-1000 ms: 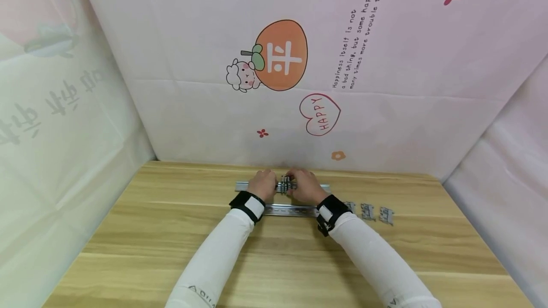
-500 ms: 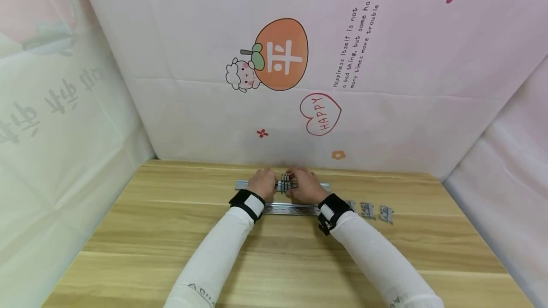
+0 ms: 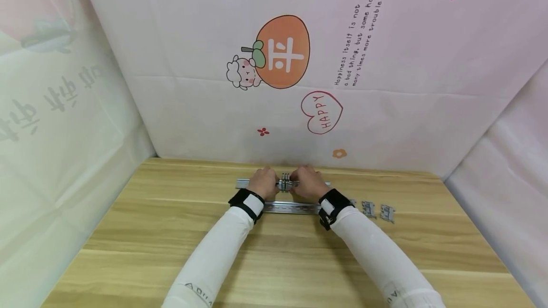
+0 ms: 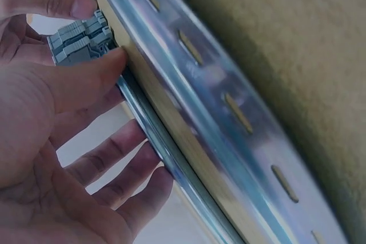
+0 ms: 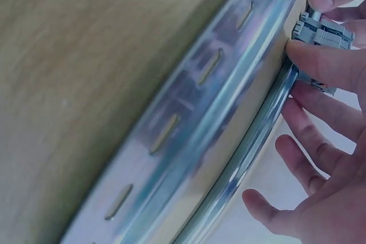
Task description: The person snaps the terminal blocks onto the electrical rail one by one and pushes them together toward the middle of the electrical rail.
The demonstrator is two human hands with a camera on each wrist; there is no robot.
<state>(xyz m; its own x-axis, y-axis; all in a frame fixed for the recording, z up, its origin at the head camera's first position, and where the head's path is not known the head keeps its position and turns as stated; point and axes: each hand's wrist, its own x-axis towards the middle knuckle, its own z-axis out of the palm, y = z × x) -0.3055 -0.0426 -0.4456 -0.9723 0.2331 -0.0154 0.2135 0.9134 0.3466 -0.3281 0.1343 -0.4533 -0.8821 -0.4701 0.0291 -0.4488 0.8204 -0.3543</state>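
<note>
A small stack of grey terminal blocks (image 3: 284, 182) stands on the rear metal DIN rail (image 3: 241, 183), near its middle. From the left, my left hand (image 3: 263, 183) grips the stack's side, its thumb at the near edge and its other fingers behind the rail. My right hand (image 3: 308, 182) pinches the stack from the other side, thumb in front and index finger behind. Both wrist views show the terminal blocks (image 4: 83, 41) between the two thumbs. The fingers hide parts of the rear rail.
A second slotted DIN rail (image 3: 291, 207) lies nearer, parallel to the first, both its ends covered by the wrists. To the right are loose terminal blocks (image 3: 387, 213), one partly hidden by the right wristband. A printed cloth (image 3: 205, 122) hangs behind the wooden table (image 3: 282, 260).
My right hand's fingers have drawn in lower beside the terminal blocks, leaving more of the stack's top showing. The left hand stays nearly still. The head view has shifted slightly.
</note>
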